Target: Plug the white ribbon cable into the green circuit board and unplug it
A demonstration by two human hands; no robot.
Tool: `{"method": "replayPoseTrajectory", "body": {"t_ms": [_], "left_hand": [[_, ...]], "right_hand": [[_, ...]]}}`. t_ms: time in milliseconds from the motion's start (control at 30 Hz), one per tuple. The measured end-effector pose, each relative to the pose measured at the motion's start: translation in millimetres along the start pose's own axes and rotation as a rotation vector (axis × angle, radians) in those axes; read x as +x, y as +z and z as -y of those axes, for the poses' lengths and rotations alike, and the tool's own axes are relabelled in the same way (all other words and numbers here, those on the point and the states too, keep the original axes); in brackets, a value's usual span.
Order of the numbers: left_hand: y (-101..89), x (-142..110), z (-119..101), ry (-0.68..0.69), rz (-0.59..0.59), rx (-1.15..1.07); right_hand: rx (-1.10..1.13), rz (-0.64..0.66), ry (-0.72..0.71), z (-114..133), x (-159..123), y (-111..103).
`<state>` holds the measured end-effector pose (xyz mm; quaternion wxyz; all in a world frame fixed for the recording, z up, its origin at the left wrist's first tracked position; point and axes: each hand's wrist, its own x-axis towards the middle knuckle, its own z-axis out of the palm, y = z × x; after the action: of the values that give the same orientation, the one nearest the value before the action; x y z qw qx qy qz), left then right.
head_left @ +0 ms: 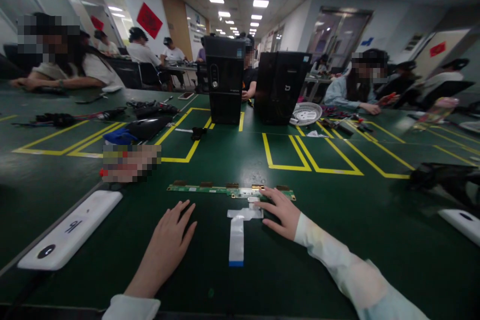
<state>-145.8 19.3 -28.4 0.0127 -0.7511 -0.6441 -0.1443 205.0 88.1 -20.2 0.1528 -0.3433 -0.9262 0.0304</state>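
A long narrow green circuit board [210, 189] lies across the green table in front of me. A white flat ribbon cable [237, 232] with a blue tip runs from the board's middle toward me. My right hand [280, 211] rests on the table with fingers spread, its fingertips touching the cable's upper end next to the board. My left hand [168, 240] lies flat and open on the table, left of the cable, holding nothing.
A white device [71, 236] lies at the left edge and another [461, 222] at the right. Two black computer towers [224, 80] stand behind yellow floor-tape boxes [296, 157]. A white round tray [306, 113], cables and tools lie farther back. Other people sit around the tables.
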Motion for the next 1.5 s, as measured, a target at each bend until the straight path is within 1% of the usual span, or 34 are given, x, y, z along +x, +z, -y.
{"method": "replayPoseTrajectory", "body": {"t_ms": [100,233,433,567,700,800,967,1033,1100,1167,1267,1400,1500], "left_hand": [[-1.3,0.4,1.6,-0.012,0.025,-0.002],[-2.7,-0.3,0.9,-0.023,0.041,-0.004],[-4.4,-1.5,-2.5,-0.028,0.033,-0.006],[-4.8,-1.1,-3.2,-0.015,0.036,0.005],[-2.0,-1.3,-1.8,0.003,0.022,0.014],[0.2,-1.4,-0.1,0.005,0.020,0.017],[3.4,-0.7,4.3,0.008,0.026,0.010],[4.9,-0.8,6.2,0.013,0.015,0.004],[6.1,-1.1,7.6,0.014,0.007,-0.002],[6.6,-1.7,8.3,0.010,0.003,-0.004],[6.5,-2.3,8.1,0.009,0.007,-0.001],[6.7,-2.2,7.9,0.017,0.014,0.013],[7.7,-1.7,8.6,0.025,0.004,0.020]], "right_hand": [[0.022,0.038,-0.003,6.2,5.2,-1.9],[0.033,0.074,0.001,8.2,7.6,-2.2],[0.029,0.106,0.018,7.9,-1.6,-5.0],[-0.012,0.089,0.048,3.7,-27.6,-8.5],[-0.063,0.043,0.127,-7.4,-77.1,-14.1],[-0.118,-0.014,0.232,-17.7,-125.4,-18.4],[-0.255,-0.109,0.468,-37.3,-205.6,-23.3],[-0.320,-0.116,0.563,-45.9,-230.5,-24.6],[-0.378,-0.098,0.664,-52.9,-247.4,-25.5],[-0.432,-0.096,0.774,-56.6,-255.2,-26.1],[-0.493,-0.123,0.944,-56.9,-253.1,-28.0],[-0.489,-0.044,1.130,-61.9,-243.8,-34.1],[-0.508,-0.026,1.245,-76.8,-242.2,-39.5]]}}
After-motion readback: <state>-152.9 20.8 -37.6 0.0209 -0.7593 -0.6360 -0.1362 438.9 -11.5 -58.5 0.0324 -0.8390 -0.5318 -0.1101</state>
